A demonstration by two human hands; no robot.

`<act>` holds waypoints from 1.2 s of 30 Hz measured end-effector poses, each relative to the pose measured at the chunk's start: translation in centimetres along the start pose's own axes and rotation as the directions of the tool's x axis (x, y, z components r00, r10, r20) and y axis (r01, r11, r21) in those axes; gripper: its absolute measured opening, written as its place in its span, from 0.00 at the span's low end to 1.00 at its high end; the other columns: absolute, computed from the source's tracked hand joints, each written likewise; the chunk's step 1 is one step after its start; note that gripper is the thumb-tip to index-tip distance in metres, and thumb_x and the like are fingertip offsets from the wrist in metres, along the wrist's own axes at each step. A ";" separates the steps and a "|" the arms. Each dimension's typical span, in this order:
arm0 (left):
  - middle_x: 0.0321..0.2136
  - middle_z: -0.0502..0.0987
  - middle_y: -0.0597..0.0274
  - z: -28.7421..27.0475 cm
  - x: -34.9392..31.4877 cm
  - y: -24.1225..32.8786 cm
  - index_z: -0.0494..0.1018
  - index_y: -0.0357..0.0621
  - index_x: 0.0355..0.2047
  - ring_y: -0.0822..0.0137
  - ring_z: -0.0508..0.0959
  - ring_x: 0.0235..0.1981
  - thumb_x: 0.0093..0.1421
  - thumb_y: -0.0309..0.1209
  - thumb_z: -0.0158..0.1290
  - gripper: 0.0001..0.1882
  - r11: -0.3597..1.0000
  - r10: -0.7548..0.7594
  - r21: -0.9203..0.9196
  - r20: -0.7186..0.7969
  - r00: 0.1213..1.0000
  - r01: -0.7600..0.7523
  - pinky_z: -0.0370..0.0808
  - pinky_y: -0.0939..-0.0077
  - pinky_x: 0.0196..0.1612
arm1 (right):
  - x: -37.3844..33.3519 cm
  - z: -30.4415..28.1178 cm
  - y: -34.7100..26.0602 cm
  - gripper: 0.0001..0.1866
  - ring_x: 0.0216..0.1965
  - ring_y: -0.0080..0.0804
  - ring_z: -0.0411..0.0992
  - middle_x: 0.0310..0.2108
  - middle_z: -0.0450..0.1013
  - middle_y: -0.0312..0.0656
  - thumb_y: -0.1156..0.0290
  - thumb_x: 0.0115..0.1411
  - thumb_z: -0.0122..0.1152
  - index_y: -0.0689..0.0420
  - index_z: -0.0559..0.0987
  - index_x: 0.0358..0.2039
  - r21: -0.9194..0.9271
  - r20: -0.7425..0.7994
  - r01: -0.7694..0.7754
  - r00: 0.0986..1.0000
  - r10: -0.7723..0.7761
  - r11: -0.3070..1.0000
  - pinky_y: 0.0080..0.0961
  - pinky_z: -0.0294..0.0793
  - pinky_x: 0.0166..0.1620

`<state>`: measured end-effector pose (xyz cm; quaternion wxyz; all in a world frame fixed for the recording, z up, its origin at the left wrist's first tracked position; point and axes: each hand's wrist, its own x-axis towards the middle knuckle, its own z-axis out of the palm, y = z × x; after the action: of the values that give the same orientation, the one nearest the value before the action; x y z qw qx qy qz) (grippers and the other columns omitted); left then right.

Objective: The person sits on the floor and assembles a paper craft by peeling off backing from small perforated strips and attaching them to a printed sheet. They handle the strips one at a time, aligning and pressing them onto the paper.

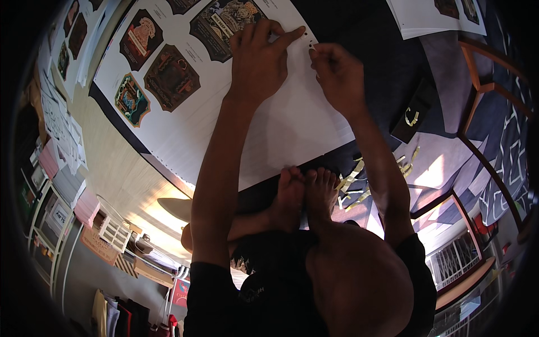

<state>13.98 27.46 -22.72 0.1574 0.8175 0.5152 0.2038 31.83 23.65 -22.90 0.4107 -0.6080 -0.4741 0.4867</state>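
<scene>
A large white sheet (281, 135) printed with several dark, badge-shaped designs lies flat in front of me on a dark surface. My left hand (258, 64) rests on its right part, beside the big top design (216, 25), with the thumb stretched out to the right and the other fingers bent. Close by, at the sheet's right edge, my right hand (339, 76) has its thumb and forefinger pinched together. Whatever sits in that pinch is too small to name. Small dark dots show on the paper between the two hands.
To the right lies a black box (415, 112) with a curled yellowish strip on it. More yellowish strips (353, 180) are scattered below it. Wooden chair frames (469, 62) stand at the right. Other printed sheets (415, 22) lie at the upper right. Paper piles (62, 123) line the left.
</scene>
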 end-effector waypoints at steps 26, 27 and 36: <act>0.38 0.83 0.57 0.4 -0.5 4.7 0.75 0.36 0.49 0.72 0.81 0.41 0.62 0.19 0.58 0.15 0.513 -0.485 -0.784 0.072 0.871 0.350 0.76 0.74 0.48 | -1.7 -0.9 -2.5 0.12 0.24 0.12 0.70 0.27 0.75 0.33 0.73 0.67 0.63 0.66 0.80 0.48 0.247 0.063 -0.239 0.971 0.231 0.939 0.12 0.66 0.24; 0.38 0.83 0.57 0.5 -0.5 4.7 0.75 0.36 0.49 0.72 0.81 0.42 0.61 0.19 0.58 0.15 0.485 -0.489 -0.800 0.087 0.868 0.353 0.75 0.74 0.48 | -1.6 -0.9 -2.5 0.12 0.23 0.12 0.70 0.27 0.75 0.33 0.73 0.67 0.63 0.66 0.80 0.47 0.250 0.070 -0.254 0.967 0.244 0.934 0.13 0.66 0.23; 0.39 0.82 0.57 0.3 -0.8 4.8 0.73 0.35 0.50 0.72 0.79 0.44 0.62 0.17 0.57 0.15 0.387 -0.488 -0.843 0.155 0.859 0.372 0.74 0.73 0.52 | -1.6 -1.9 -2.6 0.09 0.16 0.18 0.68 0.26 0.77 0.40 0.74 0.65 0.62 0.68 0.79 0.40 0.411 0.227 -0.429 0.903 0.366 0.805 0.18 0.63 0.18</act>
<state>17.54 24.74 -20.86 0.5529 0.4565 0.5494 0.4290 33.08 22.56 -19.68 0.3955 -0.5468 -0.2370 0.6989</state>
